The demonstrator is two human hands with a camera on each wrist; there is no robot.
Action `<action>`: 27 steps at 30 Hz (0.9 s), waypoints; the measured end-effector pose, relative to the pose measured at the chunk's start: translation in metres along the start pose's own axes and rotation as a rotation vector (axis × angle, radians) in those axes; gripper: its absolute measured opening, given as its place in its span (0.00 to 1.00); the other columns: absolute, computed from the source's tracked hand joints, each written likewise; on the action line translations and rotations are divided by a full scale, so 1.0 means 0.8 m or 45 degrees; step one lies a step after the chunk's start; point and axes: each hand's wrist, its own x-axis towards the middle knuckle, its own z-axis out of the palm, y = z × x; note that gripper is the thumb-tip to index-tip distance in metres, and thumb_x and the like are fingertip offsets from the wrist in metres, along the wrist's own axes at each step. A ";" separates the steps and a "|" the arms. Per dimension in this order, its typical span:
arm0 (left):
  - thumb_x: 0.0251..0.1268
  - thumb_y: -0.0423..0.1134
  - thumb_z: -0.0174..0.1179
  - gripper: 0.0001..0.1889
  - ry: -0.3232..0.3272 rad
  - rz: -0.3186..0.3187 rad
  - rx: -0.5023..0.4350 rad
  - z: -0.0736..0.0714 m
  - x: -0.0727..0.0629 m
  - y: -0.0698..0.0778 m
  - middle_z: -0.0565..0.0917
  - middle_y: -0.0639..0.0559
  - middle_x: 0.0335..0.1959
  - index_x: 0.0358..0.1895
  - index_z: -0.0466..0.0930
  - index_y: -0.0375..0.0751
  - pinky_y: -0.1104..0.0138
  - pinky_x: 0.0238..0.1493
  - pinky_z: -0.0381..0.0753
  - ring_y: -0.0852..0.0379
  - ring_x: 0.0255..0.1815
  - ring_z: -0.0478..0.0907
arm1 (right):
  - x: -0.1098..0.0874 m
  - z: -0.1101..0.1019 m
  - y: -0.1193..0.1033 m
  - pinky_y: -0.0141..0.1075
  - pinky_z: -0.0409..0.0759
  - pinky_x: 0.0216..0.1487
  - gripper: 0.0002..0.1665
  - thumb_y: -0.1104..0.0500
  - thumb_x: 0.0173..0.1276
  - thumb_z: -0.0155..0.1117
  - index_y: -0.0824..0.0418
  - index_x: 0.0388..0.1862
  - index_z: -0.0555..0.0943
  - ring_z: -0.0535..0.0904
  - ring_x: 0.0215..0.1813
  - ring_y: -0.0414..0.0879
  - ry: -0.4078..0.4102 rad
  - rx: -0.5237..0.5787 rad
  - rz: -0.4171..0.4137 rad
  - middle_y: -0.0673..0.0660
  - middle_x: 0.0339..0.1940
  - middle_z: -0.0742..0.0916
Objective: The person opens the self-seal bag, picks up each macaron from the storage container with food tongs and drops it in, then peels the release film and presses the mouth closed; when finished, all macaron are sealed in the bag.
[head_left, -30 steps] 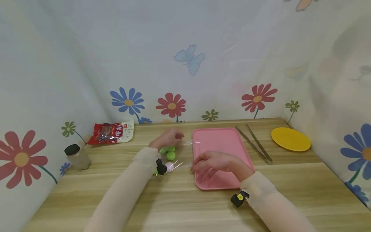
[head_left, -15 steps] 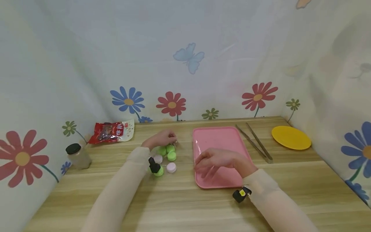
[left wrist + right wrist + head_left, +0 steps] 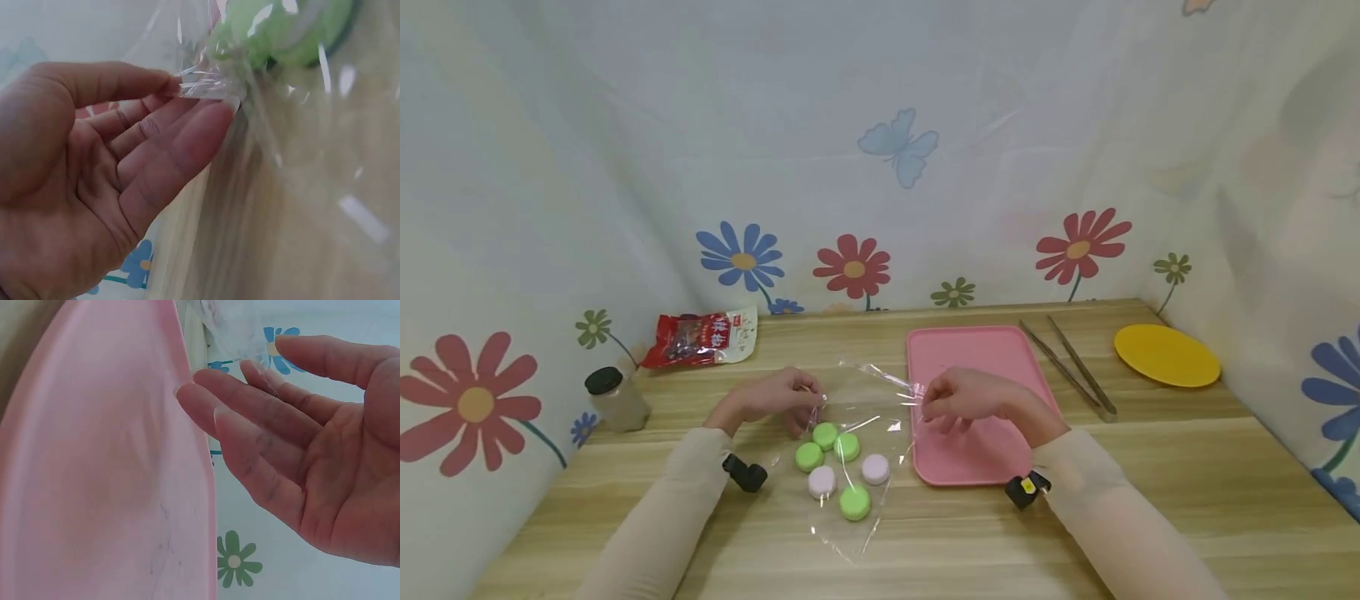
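A clear plastic bag (image 3: 880, 429) spreads across the table between my hands. Several round macarons show through it, some light green (image 3: 854, 503) and some pale pink (image 3: 876, 469). My left hand (image 3: 781, 398) pinches the bag's left edge between thumb and fingers, and the left wrist view shows the gathered film (image 3: 206, 84) there. At the bag's right edge is my right hand (image 3: 973, 396), above the pink tray (image 3: 977, 354). Its thumb and forefinger hold the film (image 3: 240, 337) lightly between them, while the other fingers stay loosely bent.
Metal tongs (image 3: 1071, 367) lie right of the tray, with a yellow plate (image 3: 1167, 356) farther right. A red and white snack packet (image 3: 700, 337) lies at the back left. A jar with a black lid (image 3: 617, 398) stands at the left edge, near the patterned cloth wall.
My left hand has drawn back toward me and left. The macarons have shifted nearer to me and slightly right, and the bag now looks more spread out. My right hand has barely moved.
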 end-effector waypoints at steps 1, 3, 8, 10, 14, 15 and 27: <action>0.75 0.37 0.55 0.12 -0.006 0.010 -0.026 0.002 -0.007 -0.003 0.85 0.38 0.35 0.44 0.78 0.27 0.54 0.33 0.88 0.48 0.33 0.85 | 0.002 0.000 -0.001 0.45 0.87 0.40 0.11 0.56 0.73 0.64 0.63 0.47 0.84 0.86 0.42 0.52 0.002 -0.010 -0.007 0.56 0.42 0.88; 0.76 0.38 0.55 0.12 -0.032 0.023 -0.070 0.007 -0.018 -0.009 0.86 0.38 0.36 0.45 0.77 0.29 0.54 0.34 0.88 0.46 0.34 0.86 | 0.006 0.000 -0.002 0.45 0.87 0.40 0.10 0.58 0.72 0.64 0.63 0.45 0.84 0.86 0.41 0.52 0.003 -0.024 -0.017 0.57 0.41 0.88; 0.76 0.39 0.55 0.13 -0.129 0.002 -0.166 0.020 -0.040 -0.017 0.86 0.35 0.40 0.49 0.72 0.30 0.53 0.35 0.88 0.41 0.38 0.87 | 0.021 0.003 -0.003 0.45 0.87 0.40 0.07 0.59 0.72 0.65 0.62 0.41 0.85 0.86 0.40 0.52 -0.014 -0.024 -0.024 0.55 0.37 0.89; 0.74 0.39 0.56 0.14 -0.145 -0.005 -0.202 0.023 -0.047 -0.017 0.86 0.33 0.41 0.52 0.70 0.30 0.53 0.35 0.88 0.40 0.38 0.87 | 0.028 0.004 -0.004 0.45 0.87 0.40 0.06 0.60 0.71 0.66 0.62 0.40 0.85 0.86 0.39 0.52 -0.015 -0.038 -0.035 0.54 0.35 0.89; 0.73 0.38 0.54 0.18 -0.125 -0.022 -0.264 0.026 -0.059 -0.020 0.86 0.32 0.43 0.56 0.65 0.29 0.51 0.39 0.88 0.39 0.41 0.86 | 0.040 0.006 -0.010 0.44 0.87 0.40 0.04 0.62 0.69 0.67 0.63 0.37 0.85 0.86 0.37 0.51 0.023 -0.042 -0.060 0.55 0.32 0.88; 0.73 0.37 0.54 0.18 -0.112 -0.030 -0.279 0.026 -0.061 -0.021 0.86 0.33 0.44 0.57 0.65 0.29 0.50 0.40 0.88 0.39 0.42 0.86 | 0.043 0.007 -0.012 0.43 0.87 0.39 0.03 0.63 0.68 0.68 0.63 0.36 0.85 0.86 0.37 0.51 0.040 -0.036 -0.060 0.55 0.32 0.88; 0.78 0.44 0.52 0.24 -0.122 -0.033 -0.287 0.030 -0.075 -0.032 0.86 0.36 0.50 0.71 0.69 0.38 0.51 0.43 0.87 0.41 0.46 0.86 | 0.059 0.011 -0.011 0.39 0.87 0.37 0.10 0.69 0.65 0.69 0.70 0.45 0.84 0.84 0.32 0.46 0.180 0.038 -0.065 0.57 0.32 0.87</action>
